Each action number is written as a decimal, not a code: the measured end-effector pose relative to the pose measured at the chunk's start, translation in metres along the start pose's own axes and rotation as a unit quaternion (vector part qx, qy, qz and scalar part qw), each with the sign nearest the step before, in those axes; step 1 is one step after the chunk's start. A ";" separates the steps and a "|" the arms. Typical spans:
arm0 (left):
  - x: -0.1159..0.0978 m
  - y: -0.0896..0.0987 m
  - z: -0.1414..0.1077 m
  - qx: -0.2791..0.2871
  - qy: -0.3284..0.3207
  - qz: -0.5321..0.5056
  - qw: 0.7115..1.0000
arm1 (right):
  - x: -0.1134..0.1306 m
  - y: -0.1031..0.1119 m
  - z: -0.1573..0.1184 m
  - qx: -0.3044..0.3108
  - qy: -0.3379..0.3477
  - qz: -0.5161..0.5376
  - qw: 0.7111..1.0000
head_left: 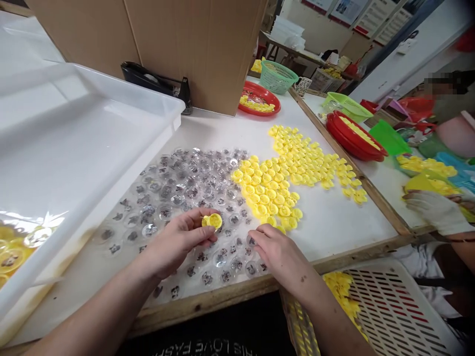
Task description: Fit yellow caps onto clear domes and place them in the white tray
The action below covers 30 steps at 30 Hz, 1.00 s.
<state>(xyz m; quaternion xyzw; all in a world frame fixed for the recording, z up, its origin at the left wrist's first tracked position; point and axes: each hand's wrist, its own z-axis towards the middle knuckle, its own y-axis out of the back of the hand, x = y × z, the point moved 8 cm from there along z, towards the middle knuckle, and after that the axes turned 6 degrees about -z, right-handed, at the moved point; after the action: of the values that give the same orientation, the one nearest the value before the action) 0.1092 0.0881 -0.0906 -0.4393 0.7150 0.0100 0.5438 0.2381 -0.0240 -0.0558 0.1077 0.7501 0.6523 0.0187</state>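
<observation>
My left hand (181, 237) is closed in a pinch on a small round yellow plastic piece (214, 221) with a raised rim and a little tab at its side. My right hand (276, 249) reaches down to the table, its thumb and fingertips closed on a small clear plastic dome (251, 241) with a dark print, partly covered by the fingers. Many more clear domes (178, 199) with dark printed figures spread under and beyond both hands. Beyond my right hand lies a wide patch of yellow pieces (272, 185), set close together.
A white tray (126, 113) with yellow pieces stands at left. Behind are a cardboard box (178, 44), a black tape dispenser (156, 81), a red plate (260, 99) and a green basket (278, 76). A co-worker's gloved hand (434, 210) shows at right, above a white crate (393, 296).
</observation>
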 end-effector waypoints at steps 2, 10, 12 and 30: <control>0.002 0.001 0.001 -0.003 0.011 -0.018 1.000 | 0.003 -0.002 0.003 -0.007 0.010 -0.029 1.000; 0.005 -0.002 0.001 0.016 0.023 -0.096 0.995 | 0.016 -0.012 0.005 -0.047 0.040 -0.137 0.989; 0.004 -0.004 0.001 0.028 0.018 -0.101 0.994 | 0.016 -0.015 0.005 -0.057 0.049 -0.132 0.988; 0.007 -0.023 -0.002 0.147 0.016 -0.138 0.979 | 0.025 0.018 0.052 -0.024 0.019 0.551 0.834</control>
<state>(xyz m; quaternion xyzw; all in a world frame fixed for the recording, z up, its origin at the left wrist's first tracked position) 0.1226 0.0686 -0.0845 -0.4487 0.6498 -0.1774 0.5873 0.2247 0.0338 -0.0429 0.4904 0.5508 0.5743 -0.3554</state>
